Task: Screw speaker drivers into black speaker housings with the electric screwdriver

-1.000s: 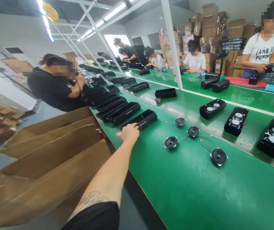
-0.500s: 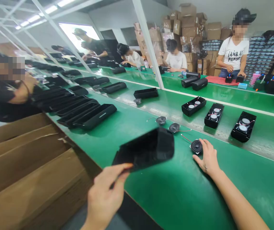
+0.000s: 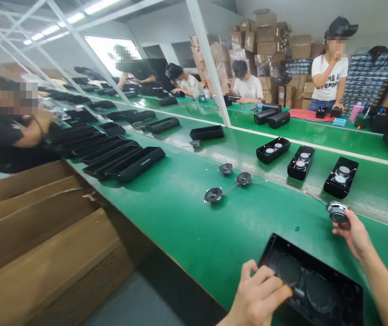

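My left hand (image 3: 260, 292) grips the near edge of a black speaker housing (image 3: 345, 283), its hollow inside facing up and two round openings showing in its floor. The housing lies at the near right of the green bench. Beyond it, my right hand (image 3: 356, 233) pinches a small round speaker driver (image 3: 337, 212) above the surface, with a thin wire trailing to the left. Further left rest three loose drivers: one nearest (image 3: 213, 195), a second (image 3: 244, 178) behind it and a third (image 3: 226, 169) beside that.
Three housings with white-backed drivers fitted, one of them at the right (image 3: 341, 177), stand on the middle strip. Several black housings (image 3: 136, 164) line the left of the bench (image 3: 166, 213). Cardboard (image 3: 44, 253) borders the near left. A white post (image 3: 209, 63) rises beyond; co-workers sit and stand around.
The housing has come right and down with my left hand, now open side up. My right hand has lifted a driver and moved right. A third loose driver now shows on the bench.
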`<state>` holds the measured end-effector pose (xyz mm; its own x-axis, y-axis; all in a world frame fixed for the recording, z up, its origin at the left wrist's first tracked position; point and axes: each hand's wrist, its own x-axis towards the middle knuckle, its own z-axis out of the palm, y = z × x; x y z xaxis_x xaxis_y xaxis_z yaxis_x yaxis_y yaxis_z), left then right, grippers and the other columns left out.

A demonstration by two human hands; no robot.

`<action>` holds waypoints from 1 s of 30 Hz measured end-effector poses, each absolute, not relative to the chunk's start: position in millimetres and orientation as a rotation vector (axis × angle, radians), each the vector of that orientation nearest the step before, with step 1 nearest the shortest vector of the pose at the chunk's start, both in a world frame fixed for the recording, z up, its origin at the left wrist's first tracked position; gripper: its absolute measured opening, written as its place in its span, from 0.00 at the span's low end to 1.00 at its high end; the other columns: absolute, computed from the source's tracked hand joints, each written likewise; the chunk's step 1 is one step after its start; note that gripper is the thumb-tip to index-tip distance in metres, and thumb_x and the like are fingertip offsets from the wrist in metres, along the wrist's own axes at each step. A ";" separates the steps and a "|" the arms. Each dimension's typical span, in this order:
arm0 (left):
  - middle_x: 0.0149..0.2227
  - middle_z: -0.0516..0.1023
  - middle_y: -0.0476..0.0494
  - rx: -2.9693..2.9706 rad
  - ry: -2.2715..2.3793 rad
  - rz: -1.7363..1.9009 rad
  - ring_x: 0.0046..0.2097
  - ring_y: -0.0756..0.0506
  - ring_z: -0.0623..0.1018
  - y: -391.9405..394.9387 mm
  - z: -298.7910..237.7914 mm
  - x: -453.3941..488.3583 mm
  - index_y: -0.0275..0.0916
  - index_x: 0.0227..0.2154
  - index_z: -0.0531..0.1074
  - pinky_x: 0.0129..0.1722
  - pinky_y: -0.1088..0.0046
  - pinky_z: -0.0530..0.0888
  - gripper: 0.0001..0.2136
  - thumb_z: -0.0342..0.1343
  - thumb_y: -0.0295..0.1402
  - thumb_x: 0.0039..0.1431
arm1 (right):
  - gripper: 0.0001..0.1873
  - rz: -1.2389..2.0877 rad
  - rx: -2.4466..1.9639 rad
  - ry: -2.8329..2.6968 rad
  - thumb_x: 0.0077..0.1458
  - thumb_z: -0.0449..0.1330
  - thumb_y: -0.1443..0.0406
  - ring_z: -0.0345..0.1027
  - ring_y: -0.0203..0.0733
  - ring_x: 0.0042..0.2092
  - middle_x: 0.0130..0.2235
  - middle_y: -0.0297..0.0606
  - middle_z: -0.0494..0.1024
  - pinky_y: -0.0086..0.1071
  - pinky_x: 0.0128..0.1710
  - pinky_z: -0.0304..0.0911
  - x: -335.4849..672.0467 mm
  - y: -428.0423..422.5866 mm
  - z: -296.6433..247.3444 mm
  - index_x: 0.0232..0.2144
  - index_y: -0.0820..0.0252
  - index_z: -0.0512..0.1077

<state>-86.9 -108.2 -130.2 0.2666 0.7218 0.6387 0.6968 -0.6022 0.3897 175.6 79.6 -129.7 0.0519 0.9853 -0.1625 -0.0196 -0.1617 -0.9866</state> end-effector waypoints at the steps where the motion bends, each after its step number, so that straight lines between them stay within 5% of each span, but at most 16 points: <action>1: 0.27 0.80 0.50 2.497 1.350 1.216 0.32 0.45 0.73 -105.9 -132.8 -77.7 0.48 0.44 0.76 0.40 0.57 0.60 0.11 0.51 0.28 0.66 | 0.34 1.308 -1.368 -1.036 0.53 0.55 0.38 0.67 0.39 0.29 0.34 0.40 0.77 0.34 0.26 0.68 191.3 71.2 -126.3 0.44 0.61 0.70; 6: 0.27 0.79 0.51 2.749 1.202 0.994 0.31 0.46 0.71 -95.5 -140.1 -51.8 0.47 0.45 0.75 0.35 0.60 0.59 0.08 0.59 0.30 0.65 | 0.36 1.254 -1.637 -0.912 0.56 0.45 0.36 0.55 0.37 0.17 0.18 0.41 0.69 0.33 0.18 0.53 247.3 36.8 -127.6 0.29 0.62 0.70; 10: 0.30 0.80 0.53 2.813 1.101 0.706 0.33 0.46 0.73 -92.2 -126.7 -59.0 0.46 0.47 0.74 0.33 0.62 0.60 0.11 0.64 0.37 0.64 | 0.38 1.108 -1.895 -0.920 0.58 0.41 0.34 0.57 0.38 0.17 0.16 0.42 0.67 0.34 0.19 0.54 266.1 33.6 -140.1 0.23 0.59 0.67; 16: 0.39 0.84 0.53 2.679 0.983 0.335 0.40 0.48 0.80 -90.3 -69.8 -72.8 0.48 0.50 0.73 0.36 0.68 0.71 0.13 0.65 0.39 0.65 | 0.34 1.017 -2.089 -1.289 0.61 0.44 0.38 0.73 0.50 0.26 0.22 0.40 0.76 0.42 0.35 0.69 259.3 40.0 -139.3 0.42 0.58 0.72; 19: 0.50 0.83 0.57 2.526 1.145 0.326 0.50 0.51 0.81 -50.6 -52.7 -90.4 0.52 0.52 0.75 0.50 0.78 0.76 0.12 0.60 0.37 0.68 | 0.33 0.843 -2.248 -1.493 0.60 0.45 0.38 0.77 0.62 0.34 0.23 0.44 0.77 0.56 0.45 0.69 255.6 32.7 -130.5 0.43 0.55 0.73; 22: 0.66 0.72 0.42 2.400 1.644 0.349 0.69 0.39 0.68 23.5 -53.8 -129.5 0.46 0.61 0.71 0.69 0.57 0.66 0.18 0.54 0.30 0.71 | 0.37 0.658 -2.387 -1.632 0.60 0.40 0.38 0.76 0.72 0.37 0.28 0.53 0.78 0.64 0.45 0.65 257.9 21.6 -122.0 0.42 0.57 0.75; 25: 0.73 0.58 0.33 2.220 2.032 0.309 0.73 0.28 0.57 96.5 -63.6 -177.3 0.40 0.67 0.65 0.70 0.35 0.59 0.26 0.60 0.34 0.69 | 0.42 0.479 -2.387 -1.742 0.61 0.38 0.38 0.76 0.72 0.43 0.41 0.58 0.80 0.62 0.45 0.67 265.4 13.0 -121.8 0.54 0.62 0.73; 30: 0.69 0.64 0.36 2.042 2.180 0.211 0.69 0.31 0.66 151.6 -75.1 -232.7 0.41 0.64 0.68 0.67 0.38 0.65 0.24 0.62 0.41 0.68 | 0.36 0.426 -1.945 -1.963 0.64 0.44 0.41 0.70 0.57 0.60 0.61 0.45 0.74 0.48 0.49 0.72 286.9 11.3 -147.4 0.62 0.50 0.71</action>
